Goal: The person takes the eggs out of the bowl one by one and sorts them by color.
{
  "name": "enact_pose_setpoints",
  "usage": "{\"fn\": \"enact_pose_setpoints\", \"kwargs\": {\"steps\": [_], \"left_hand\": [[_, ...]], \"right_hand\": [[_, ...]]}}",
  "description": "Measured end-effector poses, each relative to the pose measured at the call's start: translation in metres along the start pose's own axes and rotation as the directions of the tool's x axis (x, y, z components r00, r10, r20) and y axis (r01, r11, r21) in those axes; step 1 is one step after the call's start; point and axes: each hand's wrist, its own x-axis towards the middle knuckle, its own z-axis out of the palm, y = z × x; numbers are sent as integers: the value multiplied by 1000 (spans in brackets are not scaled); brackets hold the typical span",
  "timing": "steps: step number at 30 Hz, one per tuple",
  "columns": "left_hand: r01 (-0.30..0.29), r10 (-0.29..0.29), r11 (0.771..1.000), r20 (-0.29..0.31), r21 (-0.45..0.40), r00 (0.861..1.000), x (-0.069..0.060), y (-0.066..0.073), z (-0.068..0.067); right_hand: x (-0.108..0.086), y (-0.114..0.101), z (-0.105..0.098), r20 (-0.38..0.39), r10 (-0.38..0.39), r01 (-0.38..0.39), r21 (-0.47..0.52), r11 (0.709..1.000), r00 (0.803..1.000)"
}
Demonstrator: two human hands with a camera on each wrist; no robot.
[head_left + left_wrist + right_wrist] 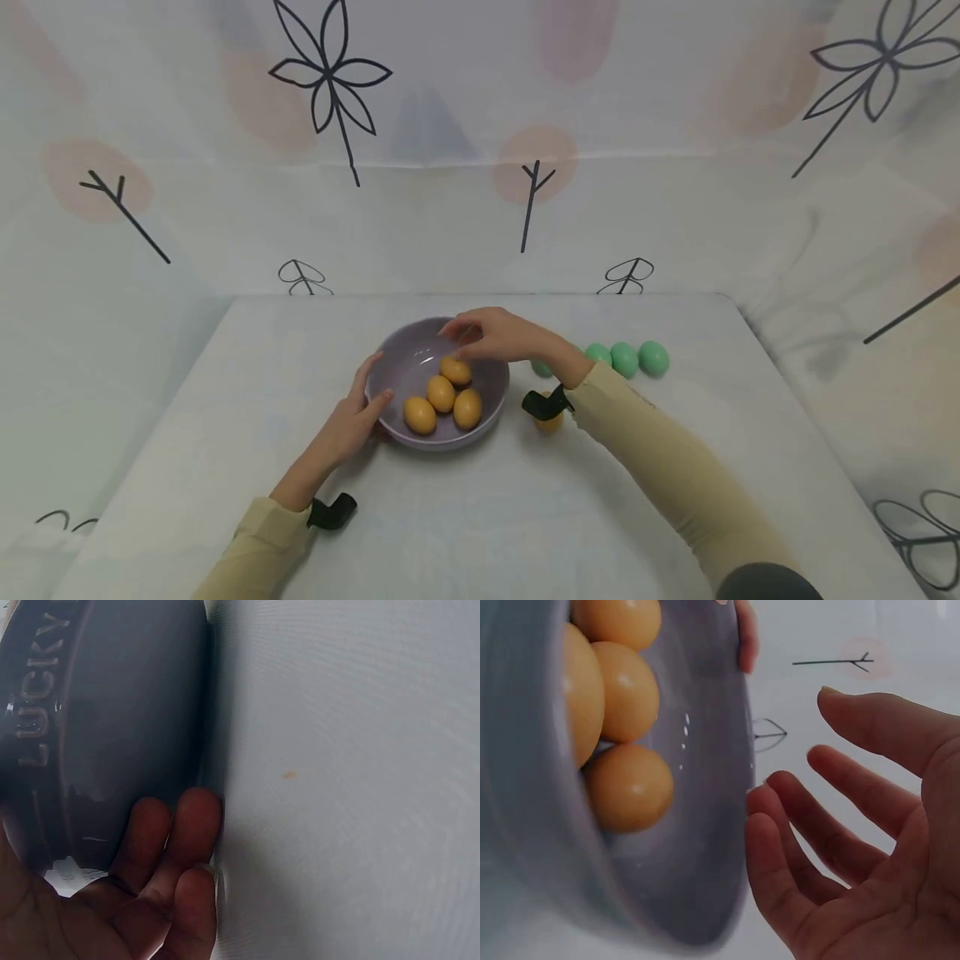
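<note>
A purple-grey bowl (401, 367) stands on the table with several orange-brown eggs (441, 393) in it. My left hand (356, 421) holds the bowl's left side, its thumb over the rim. In the left wrist view, fingers (196, 829) lie against the outer wall, low down near the tabletop, below raised lettering. Over the bowl's far right part is my right hand (498, 333), fingers loosely bent. The right wrist view has that hand (870, 847) with thumb and fingers apart and nothing between them, beside the rim.
Several green eggs (624, 359) lie in a row to the bowl's right, partly behind the right forearm. One orange-brown egg (550, 423) sits on the table under the right wrist, partly hidden by the black wrist camera. A patterned cloth (450, 225) hangs behind the table.
</note>
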Motion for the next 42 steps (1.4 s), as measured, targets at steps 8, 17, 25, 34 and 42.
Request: {"fn": "enact_pose_setpoints", "kwargs": {"steps": [8, 17, 25, 34, 42], "left_hand": [[-2, 2, 1000, 4, -22, 1000, 1, 0, 1], [-3, 3, 1000, -2, -27, 1000, 1, -3, 1], [-5, 4, 1000, -6, -13, 1000, 2, -4, 2], [-4, 4, 1000, -2, -21, 1000, 1, -3, 2], [-2, 2, 1000, -9, -19, 1000, 1, -2, 2]], "right_hand": [[28, 4, 11, 48, 82, -85, 47, 995, 995], [38, 12, 19, 170, 149, -163, 70, 984, 974], [43, 19, 26, 203, 201, -195, -48, 980, 958], [43, 17, 28, 177, 250, -232, -115, 966, 952], [42, 16, 30, 148, 250, -228, -151, 962, 957]]}}
